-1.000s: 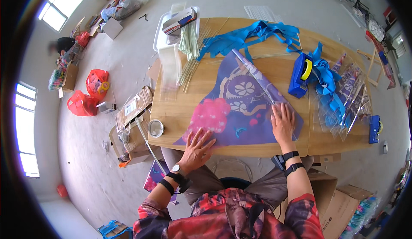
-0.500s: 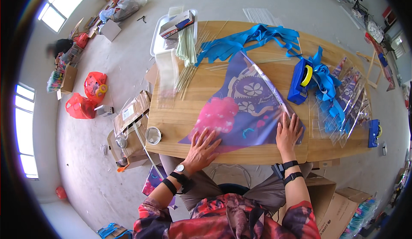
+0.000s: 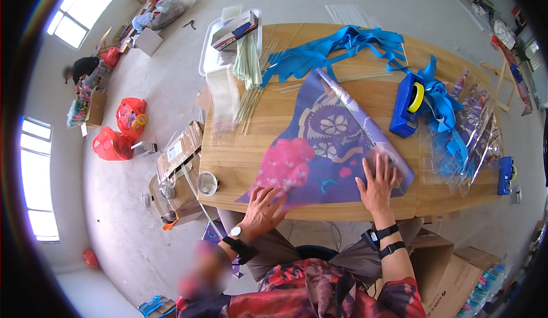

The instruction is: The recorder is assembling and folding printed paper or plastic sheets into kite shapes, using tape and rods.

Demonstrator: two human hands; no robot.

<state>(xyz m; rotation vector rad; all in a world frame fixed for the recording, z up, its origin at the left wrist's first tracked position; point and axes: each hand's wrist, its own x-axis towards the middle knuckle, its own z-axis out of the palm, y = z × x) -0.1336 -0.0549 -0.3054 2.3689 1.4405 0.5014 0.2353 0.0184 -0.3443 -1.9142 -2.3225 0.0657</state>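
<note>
A thin purple, roughly triangular sheet [image 3: 308,172] with white flower prints and a pink patch lies in front of me, its tip pointing away. Along its right side the edge is folded or rolled over into a narrow strip [image 3: 353,106]. My right hand [image 3: 378,184] rests on the sheet beside the lower part of this strip, fingers spread and holding nothing. At the near left edge, by the pink patch, lies my left hand [image 3: 261,212], its fingers apart and slightly bent. The sheet's near edge lies along the table edge.
Blue ribbons [image 3: 342,47] and thin sticks [image 3: 251,104] lie beyond the sheet. A blue tape dispenser [image 3: 406,110] stands right, near plastic-wrapped printed pieces [image 3: 474,124]. At left are a clear round container [image 3: 207,183] and a white tray [image 3: 210,47] holding a box. A person [image 3: 84,68] is far left.
The lower part of the sheet's right side now shows a wider folded strip. My right hand has shifted slightly left, its fingers spread. My left hand has moved slightly left and nearer, fingers more bent.
</note>
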